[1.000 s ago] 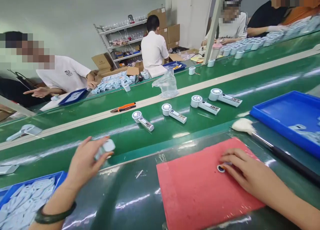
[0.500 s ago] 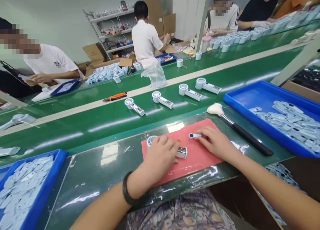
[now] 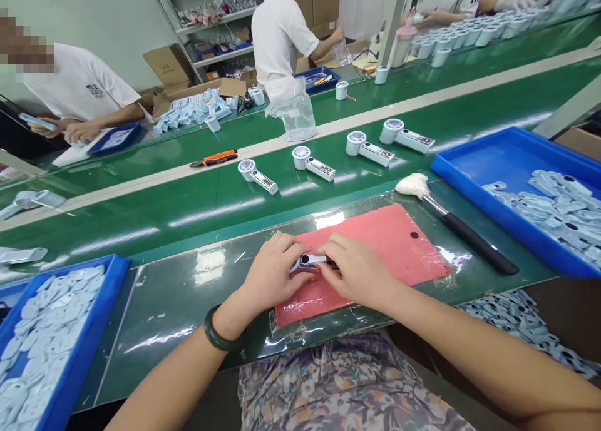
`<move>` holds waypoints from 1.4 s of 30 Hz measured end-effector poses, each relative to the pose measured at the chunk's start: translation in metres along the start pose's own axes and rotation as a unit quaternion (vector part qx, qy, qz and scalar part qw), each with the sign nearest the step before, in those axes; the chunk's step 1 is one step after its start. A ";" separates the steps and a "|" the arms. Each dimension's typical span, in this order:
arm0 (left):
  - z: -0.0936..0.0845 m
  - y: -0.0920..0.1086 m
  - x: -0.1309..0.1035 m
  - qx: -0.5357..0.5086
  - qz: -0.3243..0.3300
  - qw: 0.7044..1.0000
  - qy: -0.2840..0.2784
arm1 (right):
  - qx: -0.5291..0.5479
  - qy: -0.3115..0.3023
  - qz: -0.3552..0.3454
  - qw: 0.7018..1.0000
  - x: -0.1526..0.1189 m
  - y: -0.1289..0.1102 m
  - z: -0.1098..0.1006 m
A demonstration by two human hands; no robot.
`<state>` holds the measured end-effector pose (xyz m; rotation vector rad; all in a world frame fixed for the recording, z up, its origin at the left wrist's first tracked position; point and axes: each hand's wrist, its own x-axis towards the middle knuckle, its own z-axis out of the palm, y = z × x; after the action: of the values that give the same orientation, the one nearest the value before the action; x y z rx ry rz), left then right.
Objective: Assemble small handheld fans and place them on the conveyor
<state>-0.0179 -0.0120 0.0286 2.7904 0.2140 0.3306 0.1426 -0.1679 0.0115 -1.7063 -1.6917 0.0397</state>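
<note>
Resting on the near end of a red mat (image 3: 375, 243), both hands close around one small white device (image 3: 307, 262) that lies between them. The left hand (image 3: 272, 274) curls its fingers over the device's left end, and the right hand (image 3: 357, 271) pinches the right end with thumb and fingertips; most of the device is hidden under them, with only a shiny patch and a dark round spot showing. A dark bangle (image 3: 218, 337) sits on the left wrist.

The mat lies on a glossy green bench (image 3: 188, 299). Just beyond its far right corner lies a brush (image 3: 451, 221) with a white fluffy head and a black handle. A blue tray (image 3: 474, 187) with pale flat parts stands to the right, and another blue tray (image 3: 89, 349) with similar parts stands at the far left.

On the green belt (image 3: 164, 212) behind the bench, four white devices (image 3: 312, 163) with round heads lie in a row, well apart from the hands. Farther back lie an orange-handled tool (image 3: 216, 159) and a clear plastic bag (image 3: 291, 115). Other people (image 3: 84, 87) sit or stand across the belt.
</note>
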 end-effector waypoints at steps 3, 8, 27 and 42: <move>-0.002 0.001 0.000 -0.046 0.013 0.999 0.013 | -0.003 -0.007 0.003 1.000 0.000 -0.001 0.001; 0.002 0.003 0.000 -0.077 0.004 0.996 0.037 | 0.153 -0.013 0.052 0.987 -0.003 0.009 0.002; 0.010 0.036 -0.027 0.029 0.017 0.998 0.056 | 0.094 -0.120 0.031 0.988 -0.024 0.000 0.007; -0.008 0.028 -0.014 0.197 0.050 0.979 -0.024 | 0.152 -0.093 0.008 0.984 -0.028 0.010 -0.002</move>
<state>-0.0302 -0.0382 0.0428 3.2053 0.1405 0.2690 0.1482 -0.1926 -0.0043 -1.5222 -1.7032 0.4553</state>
